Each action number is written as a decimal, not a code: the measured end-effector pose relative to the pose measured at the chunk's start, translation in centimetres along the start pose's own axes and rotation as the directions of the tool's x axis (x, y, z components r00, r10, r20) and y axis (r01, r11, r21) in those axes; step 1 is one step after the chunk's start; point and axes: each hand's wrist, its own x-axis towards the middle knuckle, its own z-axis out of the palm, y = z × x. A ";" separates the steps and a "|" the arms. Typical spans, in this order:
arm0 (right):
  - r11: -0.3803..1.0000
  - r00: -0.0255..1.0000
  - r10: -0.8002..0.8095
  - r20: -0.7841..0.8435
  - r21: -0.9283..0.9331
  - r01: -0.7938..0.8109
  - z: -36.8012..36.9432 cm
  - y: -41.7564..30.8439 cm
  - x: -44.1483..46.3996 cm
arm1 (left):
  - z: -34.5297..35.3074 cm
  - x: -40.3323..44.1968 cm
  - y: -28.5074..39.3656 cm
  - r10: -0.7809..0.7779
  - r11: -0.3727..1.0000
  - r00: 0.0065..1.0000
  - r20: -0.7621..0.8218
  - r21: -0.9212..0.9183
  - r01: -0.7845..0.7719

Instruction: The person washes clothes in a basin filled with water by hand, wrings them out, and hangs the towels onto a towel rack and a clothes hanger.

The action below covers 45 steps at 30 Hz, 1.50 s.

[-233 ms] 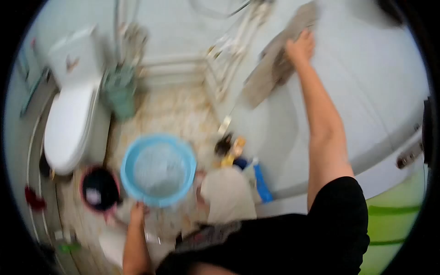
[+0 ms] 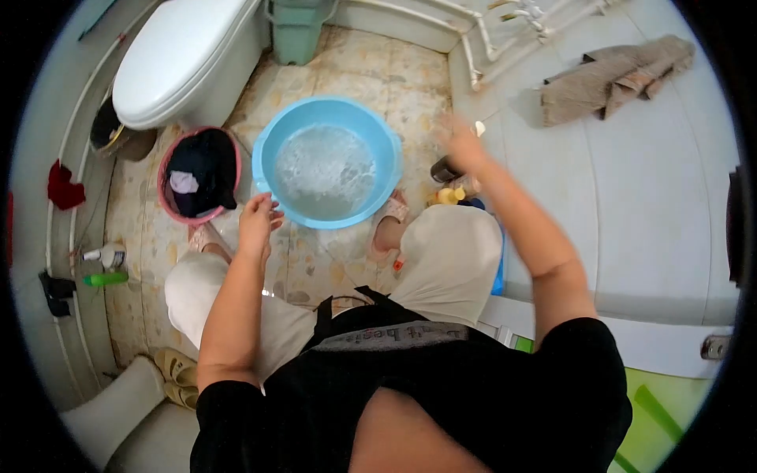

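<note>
A blue plastic basin (image 2: pixel 392 169) of cloudy, sudsy water stands on the tiled floor in front of me. My left hand (image 2: pixel 259 221) is beside its near-left rim, fingers loosely bent and apart, with nothing seen in them. To the right of the basin my right hand (image 2: pixel 464 148) is smeared by motion, above a dark bottle (image 2: pixel 445 169); whether it holds anything does not show. A grey-brown cloth (image 2: pixel 615 79) lies crumpled on the pale panelled surface at the upper right, apart from both hands.
A pink tub (image 2: pixel 164 193) with dark clothes (image 2: pixel 206 169) stands left of the basin. Behind are a white toilet (image 2: pixel 177 59) and a green bin (image 2: pixel 298 35). Yellow-capped bottles (image 2: pixel 449 195) stand by my knee. Slippers (image 2: pixel 180 377) and a green bottle (image 2: pixel 106 279) lie at left.
My right hand has come off the grey-brown cloth and moved down toward the bottles; the cloth stays behind. My left hand remains near the basin's rim. The view has tilted downward.
</note>
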 end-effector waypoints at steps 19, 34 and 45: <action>-0.669 0.338 0.369 0.866 0.500 -0.549 28.6 -11.8 -9.9 | -2.6 -3.9 6.6 -0.098 0.986 0.988 0.123 -0.122 0.113; -0.075 0.646 0.521 0.558 0.784 -0.617 20.4 -15.9 13.9 | -1.7 -3.9 5.1 -0.076 0.996 0.974 0.214 0.057 0.066; 0.045 0.668 0.544 0.508 0.777 -0.627 19.7 -8.6 3.2 | -1.6 -3.7 3.9 -0.056 0.993 0.959 0.278 0.116 0.025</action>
